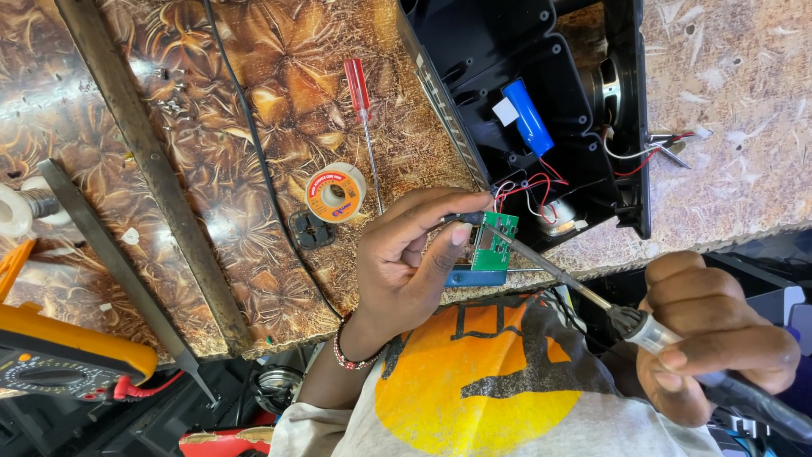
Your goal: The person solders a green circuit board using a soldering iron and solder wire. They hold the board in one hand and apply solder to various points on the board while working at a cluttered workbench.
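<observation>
Circuit board (493,241) — small, green — sits pinched in the left hand (406,262), thumb underneath and forefinger curled over its top edge, held just off the front edge of the table (254,237) and above the person's yellow-and-white shirt. Red, white and black wires (529,188) run from the board's upper edge into the opened black plastic housing (541,76) lying on the table, where a blue cylindrical battery (528,117) and a round speaker (605,89) show. The soldering iron (584,292) meets the board with its tip; the right hand (715,338) has its fingers wrapped fully around the handle, low and to the right.

Further left on the patterned tabletop lie a spool of solder (336,192), a red-handled screwdriver (361,106) and a small black part (311,230). A yellow multimeter (59,355) rests at the lower left corner.
</observation>
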